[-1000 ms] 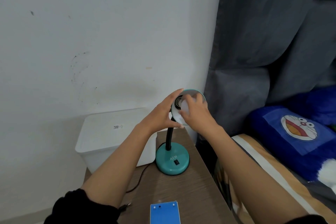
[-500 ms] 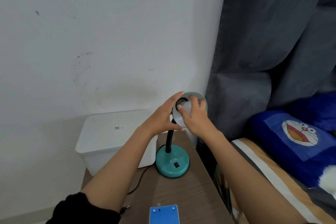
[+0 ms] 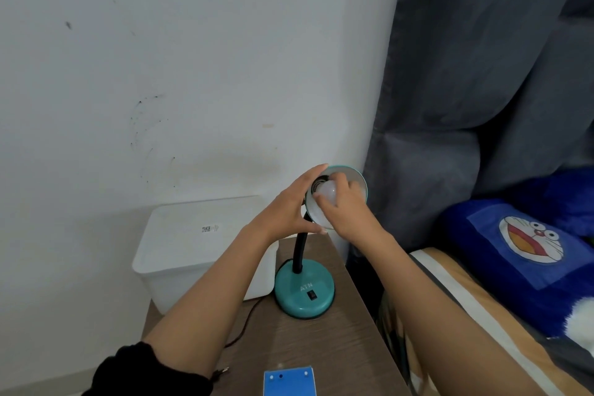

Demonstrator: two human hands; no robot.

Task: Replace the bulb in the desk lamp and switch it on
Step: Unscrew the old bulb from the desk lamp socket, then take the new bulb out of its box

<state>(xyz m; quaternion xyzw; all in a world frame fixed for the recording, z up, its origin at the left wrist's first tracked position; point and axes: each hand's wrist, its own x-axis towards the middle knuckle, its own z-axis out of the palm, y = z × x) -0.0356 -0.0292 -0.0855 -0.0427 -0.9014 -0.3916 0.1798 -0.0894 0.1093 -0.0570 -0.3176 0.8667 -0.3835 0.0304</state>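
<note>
At the counter's far corner, our left hand grips the lamp shade to steady it, so our right hand, fingers closed around the bulb, can turn it at the socket.
</note>
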